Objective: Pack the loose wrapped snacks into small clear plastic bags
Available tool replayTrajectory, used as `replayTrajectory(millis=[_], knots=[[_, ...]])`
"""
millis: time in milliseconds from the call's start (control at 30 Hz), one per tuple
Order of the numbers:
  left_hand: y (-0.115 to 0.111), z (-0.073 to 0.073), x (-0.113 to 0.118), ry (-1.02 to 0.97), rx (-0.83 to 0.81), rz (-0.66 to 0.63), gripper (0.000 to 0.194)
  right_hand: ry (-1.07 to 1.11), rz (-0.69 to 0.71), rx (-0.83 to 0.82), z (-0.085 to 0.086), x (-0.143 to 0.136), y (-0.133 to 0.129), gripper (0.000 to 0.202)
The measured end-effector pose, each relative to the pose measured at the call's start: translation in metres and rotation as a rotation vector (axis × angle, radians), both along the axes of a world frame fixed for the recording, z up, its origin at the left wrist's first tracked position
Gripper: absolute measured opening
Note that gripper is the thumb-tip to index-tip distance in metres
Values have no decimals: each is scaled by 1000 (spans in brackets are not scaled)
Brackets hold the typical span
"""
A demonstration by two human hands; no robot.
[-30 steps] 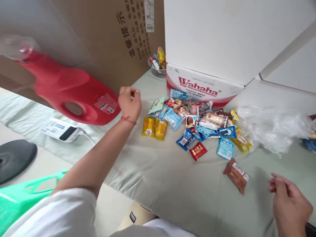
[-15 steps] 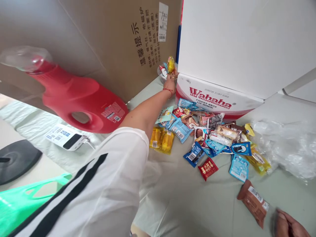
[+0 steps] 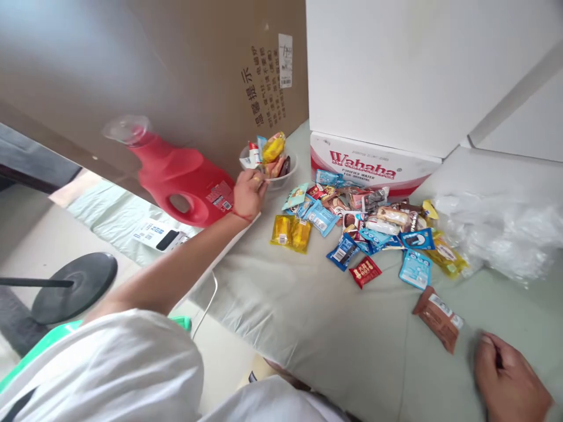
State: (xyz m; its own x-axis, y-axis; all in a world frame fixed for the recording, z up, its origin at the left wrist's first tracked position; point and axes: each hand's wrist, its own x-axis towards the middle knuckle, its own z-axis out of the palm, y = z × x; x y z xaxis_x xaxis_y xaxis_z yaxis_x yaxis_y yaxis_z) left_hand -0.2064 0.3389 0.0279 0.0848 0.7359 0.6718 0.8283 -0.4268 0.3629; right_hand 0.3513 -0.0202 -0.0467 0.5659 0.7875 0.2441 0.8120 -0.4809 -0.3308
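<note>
My left hand [image 3: 248,192] is closed on the near-left rim of a clear plastic bowl [image 3: 288,179]. Several wrapped snacks [image 3: 273,147] fill the bowl, among them a yellow packet and a red-and-white one. At the lower right my right hand [image 3: 505,369] rests curled into a loose fist on the pale cloth, with nothing visible in it. Just left of that fist lies a brown snack packet [image 3: 440,319], apart from it. A heap of mixed snack packets [image 3: 369,220] covers the middle, with a red packet [image 3: 365,271] at its front edge.
Behind the heap stands a white Wahaha carton [image 3: 373,164]. A large brown cardboard box [image 3: 197,76] rises behind the bowl. A red detergent jug [image 3: 185,181] is beside my left hand. Crumpled clear plastic [image 3: 505,234] lies at right; a white device [image 3: 158,235] sits at left.
My left hand has drawn the bowl of snacks out from the corner by the carton, toward me and to the left. The view has shifted; my right hand stays a fist.
</note>
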Motion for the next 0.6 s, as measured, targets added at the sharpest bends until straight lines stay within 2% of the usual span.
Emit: replayTrajectory(millis=[67,133,233,267,333,400,467,533,600], knots=[[-36,23,1,31,52,-55,23,-33,5,-5,0,-1,2,46],[-68,45,15,23,61,-109,20,-35,9,12,1,-1,3,46],[-98,66,62,-293,-38,-258,16,-21,-8,42,1,-2,5,47],[-102,69,83,-447,-103,-317,19,-16,-9,46,1,-2,5,47],[-100,67,130,-851,-338,-438,21,-12,-1,52,0,-2,5,49],[-90,62,174,-1333,-603,-456,20,-12,13,61,-1,-3,5,50],[-81,58,209,-1685,-844,-404,22,-1,30,72,-1,-3,6,51],[-76,59,232,-1903,-982,-431,23,34,39,75,-1,-2,6,51],[-78,63,245,-2006,-1021,-516,23,112,27,72,1,1,7,50]])
